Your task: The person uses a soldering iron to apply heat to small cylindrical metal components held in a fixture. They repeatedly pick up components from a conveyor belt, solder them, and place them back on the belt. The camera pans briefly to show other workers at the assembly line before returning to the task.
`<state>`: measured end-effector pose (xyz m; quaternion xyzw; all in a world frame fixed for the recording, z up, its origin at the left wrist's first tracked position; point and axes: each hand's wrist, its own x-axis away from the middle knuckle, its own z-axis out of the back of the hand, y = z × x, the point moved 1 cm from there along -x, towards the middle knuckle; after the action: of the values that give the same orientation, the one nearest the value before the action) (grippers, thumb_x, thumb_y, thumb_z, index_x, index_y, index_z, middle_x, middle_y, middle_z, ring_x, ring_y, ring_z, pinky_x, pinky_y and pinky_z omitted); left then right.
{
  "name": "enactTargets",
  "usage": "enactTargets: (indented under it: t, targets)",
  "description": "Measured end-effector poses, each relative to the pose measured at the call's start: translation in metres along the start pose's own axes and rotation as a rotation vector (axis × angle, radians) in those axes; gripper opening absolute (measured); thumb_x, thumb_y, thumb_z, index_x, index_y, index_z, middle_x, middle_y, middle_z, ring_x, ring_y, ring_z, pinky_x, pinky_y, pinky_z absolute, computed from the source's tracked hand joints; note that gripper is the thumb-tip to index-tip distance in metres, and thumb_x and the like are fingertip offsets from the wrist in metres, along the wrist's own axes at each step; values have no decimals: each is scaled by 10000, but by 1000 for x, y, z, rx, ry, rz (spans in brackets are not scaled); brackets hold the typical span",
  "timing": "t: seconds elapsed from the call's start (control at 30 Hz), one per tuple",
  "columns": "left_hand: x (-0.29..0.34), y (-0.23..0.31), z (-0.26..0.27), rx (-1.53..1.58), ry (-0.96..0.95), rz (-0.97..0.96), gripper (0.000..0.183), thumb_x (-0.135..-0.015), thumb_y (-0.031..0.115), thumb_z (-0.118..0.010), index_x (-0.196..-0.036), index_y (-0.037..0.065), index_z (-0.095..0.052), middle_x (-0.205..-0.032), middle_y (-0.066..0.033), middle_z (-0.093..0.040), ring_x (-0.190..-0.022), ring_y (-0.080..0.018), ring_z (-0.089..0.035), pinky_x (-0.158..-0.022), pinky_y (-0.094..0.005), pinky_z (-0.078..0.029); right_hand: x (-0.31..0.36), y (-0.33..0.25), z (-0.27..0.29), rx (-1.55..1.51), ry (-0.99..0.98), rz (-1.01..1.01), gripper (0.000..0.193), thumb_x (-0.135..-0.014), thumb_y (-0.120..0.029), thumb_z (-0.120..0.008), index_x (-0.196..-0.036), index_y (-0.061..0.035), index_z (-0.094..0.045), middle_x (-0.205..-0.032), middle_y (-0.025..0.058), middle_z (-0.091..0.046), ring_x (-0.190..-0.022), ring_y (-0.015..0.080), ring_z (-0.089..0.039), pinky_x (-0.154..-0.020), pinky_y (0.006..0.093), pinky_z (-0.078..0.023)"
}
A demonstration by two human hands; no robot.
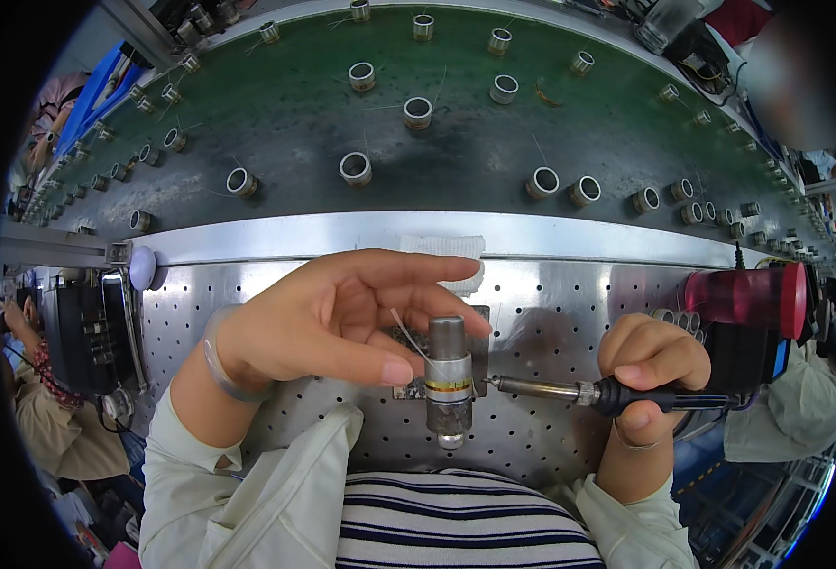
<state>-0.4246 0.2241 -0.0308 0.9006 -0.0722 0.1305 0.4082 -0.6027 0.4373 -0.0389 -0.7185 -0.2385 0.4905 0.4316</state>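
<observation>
My right hand is closed round a soldering iron, its dark handle in my fingers and its tip pointing left. That tip is close beside a small metal ring part with a coloured band, though I cannot tell if they touch. The ring sits around an upright metal post fixture in front of me. My left hand is spread around the fixture's left and far side, fingers apart, with the thumb near the ring. A thin pale wire slants up from the ring towards my left palm.
Beyond the perforated metal table runs a green conveyor belt carrying several metal rings with thin wires. A red cylindrical container stands to the right, near stacked rings. At left is a black device. Other people are at both sides.
</observation>
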Motion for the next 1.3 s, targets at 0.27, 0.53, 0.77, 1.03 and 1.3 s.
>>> enactTargets:
  t: [0.27, 0.53, 0.77, 1.03, 1.3]
  targets:
    - [-2, -7, -5, -71, 35, 10, 775, -710, -79, -722, -1390, -68, -351, -1037, -205, -631, -930, -193, -639, -829, -256, -531, -2, -1, -3, -9, -73, -43, 270, -653, -38, -797, -869, 48, -659, -685, 120, -626, -592, 223, -591, -544, 285, -450]
    - [-2, -5, -12, 23, 28, 4, 795, -722, -78, -712, -1411, -56, -318, -1046, -213, -619, -943, -192, -631, -814, -251, -527, -1, -2, 2, 33, -73, -34, 268, -640, -45, -785, -859, 42, -656, -693, 122, -632, -578, 220, -588, -536, 286, -448]
    - [-3, -9, -14, -8, 38, 3, 806, -715, -80, -718, -1416, -43, -321, -1042, -200, -618, -995, -212, -622, -821, -253, -523, 0, -1, 4, 13, -111, -4, 301, -637, -44, -816, -879, 42, -659, -701, 118, -625, -593, 217, -587, -543, 281, -455]
    - [-5, -10, -16, -15, 51, 10, 811, -711, -77, -725, -1415, -41, -323, -1036, -186, -628, -1003, -217, -625, -840, -262, -517, -2, -2, 5, 25, -151, -5, 310, -637, -42, -828, -883, 38, -657, -716, 117, -625, -594, 215, -585, -542, 280, -455]
    - [-7, -11, -15, -22, 48, 7, 814, -709, -78, -727, -1414, -43, -322, -1029, -187, -634, -984, -216, -636, -844, -269, -518, -3, -7, 3, 142, -167, 41, 289, -656, -82, -832, -855, 18, -649, -685, 98, -604, -563, 208, -576, -501, 275, -442]
